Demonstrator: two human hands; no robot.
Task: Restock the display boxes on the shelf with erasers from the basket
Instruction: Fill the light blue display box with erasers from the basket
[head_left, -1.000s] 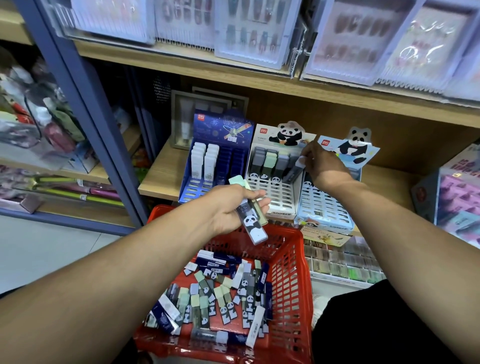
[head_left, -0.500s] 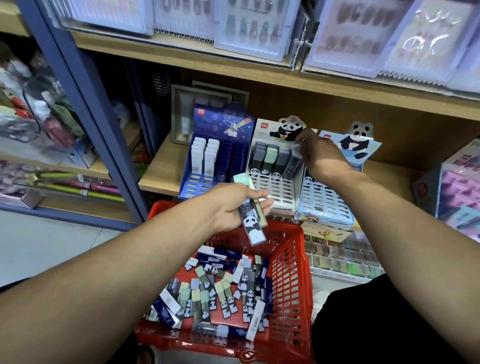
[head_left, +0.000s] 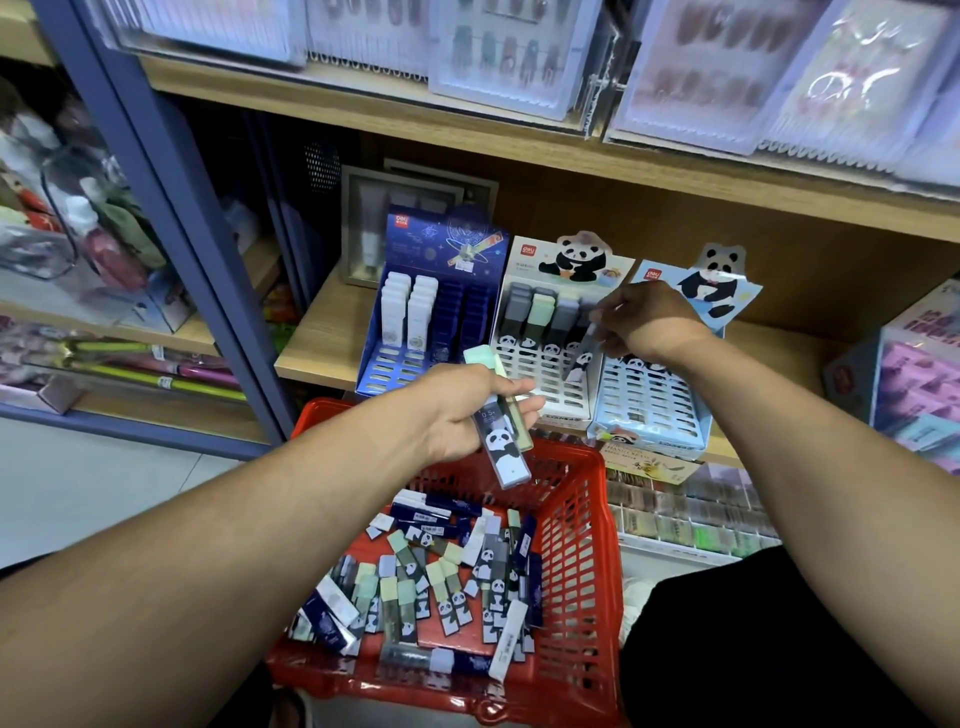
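Left hand (head_left: 470, 410) gripping — right hand (head_left: 641, 318) pinching, arms outstretched

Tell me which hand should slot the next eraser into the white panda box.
Right. The right hand already pinches a panda-sleeved eraser over the white panda display box; the left hand holds spare erasers above the red plastic basket.

The basket (head_left: 587, 561) at six o'clock is red plastic, a glossy open lattice. The erasers (head_left: 441, 587) heaped inside wear printed paper sleeves, smooth and faintly shiny. The three display boxes (head_left: 545, 358) near the centre look like printed card with a light sheen, their slotted fronts smooth. The shelf (head_left: 322, 338) under them is pale wood-grain board, matt; the board at twelve o'clock looks the same. The upright post (head_left: 171, 208) at ten o'clock is blue painted metal, satin. At one o'clock clear plastic packs (head_left: 706, 73) glare with reflections. The eraser (head_left: 501, 441) in the left hand (head_left: 467, 410) has a glossy wrapper.
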